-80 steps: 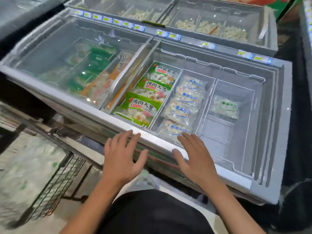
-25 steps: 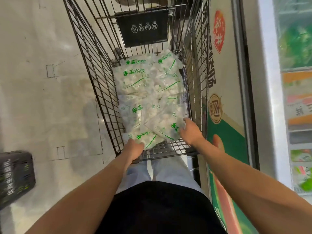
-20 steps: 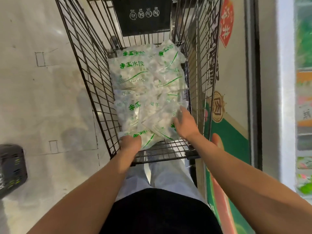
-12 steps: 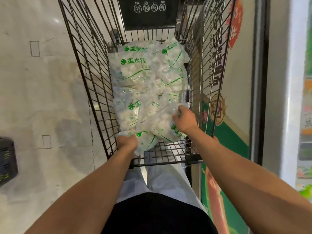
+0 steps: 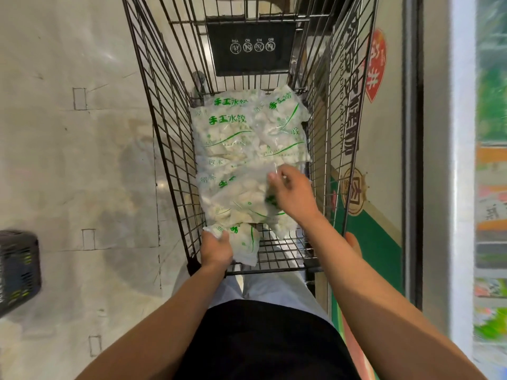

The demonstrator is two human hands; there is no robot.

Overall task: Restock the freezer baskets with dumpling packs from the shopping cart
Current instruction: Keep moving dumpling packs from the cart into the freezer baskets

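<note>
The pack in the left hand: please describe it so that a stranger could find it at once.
Find the black wire shopping cart, filled with clear dumpling packs printed in green. At its near end, the left hand grips one pack. Unlike its neighbours, it hangs off the pile's near edge, its corner crumpled in the fingers.

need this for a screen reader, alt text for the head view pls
Left hand grips a clear green-printed dumpling pack at the near end of a black wire shopping cart; right hand pinches another pack on the pile.
</note>
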